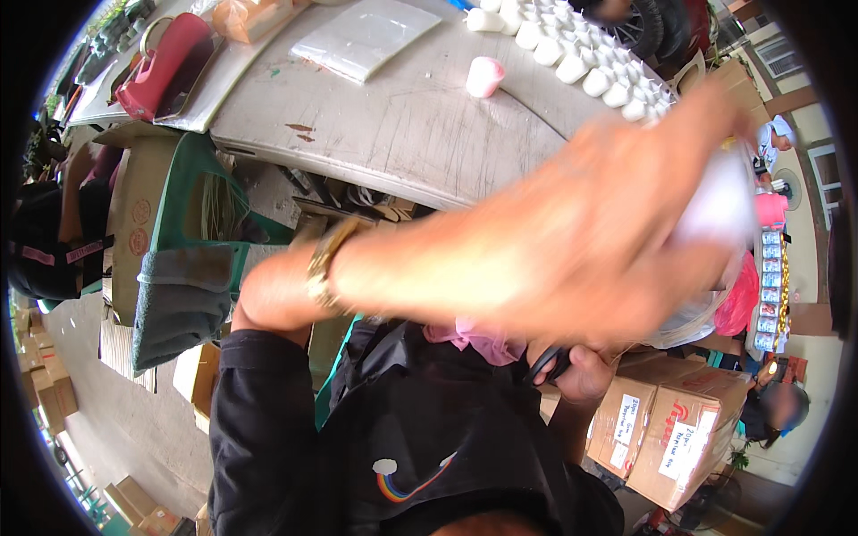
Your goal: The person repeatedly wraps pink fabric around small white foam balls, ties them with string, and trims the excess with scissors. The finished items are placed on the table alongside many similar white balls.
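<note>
My left hand [617, 214], with a gold bracelet [323, 268] at the wrist, stretches across to the right over the table edge. Motion smears its fingers, and a blurred white thing [719, 201] shows between thumb and fingers; whether they grip it is unclear. Lower down, near my waist, my right hand [585, 371] is closed around the black looped handles of scissors [549, 362], whose blades are hidden. Pink cloth [478, 339] lies against my black top beside it. On the table stand rows of small white cup-shaped pieces [572, 67] with pointed tips, and a single pink-and-white one [485, 78].
The grey table [384, 134] holds a stack of clear plastic sheets [365, 37] and a red tape dispenser [165, 71]. A green plastic chair [192, 179] with a grey towel [183, 304] stands left. Cardboard boxes [657, 420] and a pink bag [738, 299] are at right. Other people sit nearby.
</note>
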`<state>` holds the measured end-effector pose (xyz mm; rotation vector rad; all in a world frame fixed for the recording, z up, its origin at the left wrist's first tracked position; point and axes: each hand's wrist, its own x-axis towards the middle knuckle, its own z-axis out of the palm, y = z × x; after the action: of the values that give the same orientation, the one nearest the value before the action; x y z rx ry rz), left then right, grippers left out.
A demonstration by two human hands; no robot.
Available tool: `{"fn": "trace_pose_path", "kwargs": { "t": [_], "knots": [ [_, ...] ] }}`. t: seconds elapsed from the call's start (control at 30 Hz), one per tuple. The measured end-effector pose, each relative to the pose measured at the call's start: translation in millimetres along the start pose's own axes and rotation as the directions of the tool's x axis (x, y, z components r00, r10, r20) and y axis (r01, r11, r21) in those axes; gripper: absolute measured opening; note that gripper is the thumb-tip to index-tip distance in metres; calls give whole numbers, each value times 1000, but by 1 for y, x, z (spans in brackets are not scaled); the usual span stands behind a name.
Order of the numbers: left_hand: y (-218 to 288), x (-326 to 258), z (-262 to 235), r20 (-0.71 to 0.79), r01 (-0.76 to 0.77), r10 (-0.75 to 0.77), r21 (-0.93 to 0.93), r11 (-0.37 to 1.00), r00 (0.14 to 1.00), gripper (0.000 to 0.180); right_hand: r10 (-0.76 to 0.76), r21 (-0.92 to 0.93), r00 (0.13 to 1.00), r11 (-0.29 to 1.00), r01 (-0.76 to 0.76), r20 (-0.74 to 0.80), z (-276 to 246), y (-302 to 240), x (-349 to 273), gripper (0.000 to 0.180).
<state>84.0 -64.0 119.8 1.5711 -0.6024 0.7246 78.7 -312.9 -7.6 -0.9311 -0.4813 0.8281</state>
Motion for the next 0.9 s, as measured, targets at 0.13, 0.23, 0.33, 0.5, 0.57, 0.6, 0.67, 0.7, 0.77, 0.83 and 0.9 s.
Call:
{"fn": "trace_pose_path", "kwargs": {
  "t": [0.13,0.23,0.33,0.5,0.57,0.6,0.67,0.7,0.77,0.83,0.9],
  "knots": [
    [-35,69,-10,-128,-77,76,-5,997,989,40,-51,-83,997,995,46,-59,7,-6,-2,46],
    [-59,61,-11,-144,-56,63,55,997,988,42,48,-113,997,992,-55,-68,11,-3,-2,56],
    [-76,13,-13,-212,-12,107,406,914,971,45,114,2,993,993,-114,9,14,6,1,69],
    [-69,-66,-31,-314,331,-200,446,832,928,53,188,10,980,982,-189,69,21,18,11,71],
    [-59,-91,-34,-275,334,-206,584,740,939,53,228,47,968,971,-234,108,23,21,17,68],
    [-56,-100,-36,-256,330,-212,647,687,943,53,237,64,964,967,-246,124,23,23,22,68],
    [-54,-117,-38,-214,263,-153,764,589,965,52,315,-48,945,949,-312,87,24,23,29,62],
    [-53,-123,-39,-200,246,-144,803,543,969,52,343,-109,936,936,-334,81,23,22,32,59],
    [-54,-134,-39,-248,280,-132,820,499,960,51,394,-186,916,908,-375,72,21,23,39,51],
    [-55,-141,-39,-318,336,-120,814,475,941,46,426,-170,904,895,-413,47,19,26,45,51],
    [-54,-147,-37,-388,406,-147,756,513,910,45,384,-133,921,917,-375,55,16,31,51,53]
  ]
}}
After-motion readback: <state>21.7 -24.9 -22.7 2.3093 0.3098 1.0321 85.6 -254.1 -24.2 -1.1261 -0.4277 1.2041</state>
